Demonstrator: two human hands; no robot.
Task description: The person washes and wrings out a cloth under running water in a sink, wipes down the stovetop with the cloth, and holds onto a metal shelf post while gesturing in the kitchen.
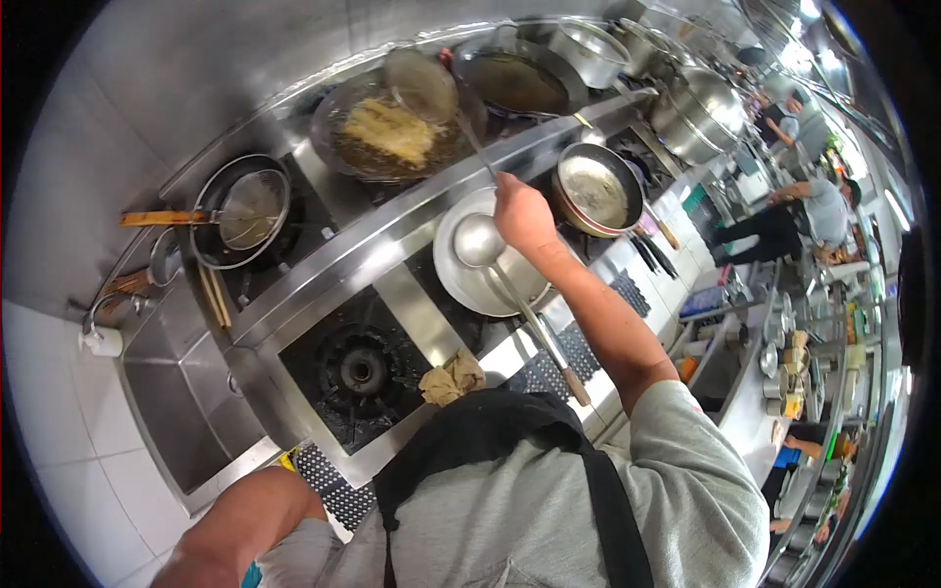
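My right hand (524, 213) is closed round the long handle of a mesh skimmer (420, 85). The skimmer's round head hangs over the right side of a wok of oil (343, 157), where a pale golden piece of food (387, 132) is frying in bubbles. Under my right wrist, a large ladle (479, 240) rests in a wide pale metal bowl (453, 274), its wooden-ended handle pointing towards me. Of my left side only the bent arm (245, 519) shows, low at the left edge; my left hand is hidden.
Beyond stands another wok of dark oil (515, 83). A frying pan (598, 191) sits to the right, near a large steamer pot (696, 116). At left are a pan with a strainer (253, 209) and a sink (176, 392). A crumpled cloth (453, 378) lies beside the bare burner (363, 370). People stand far right.
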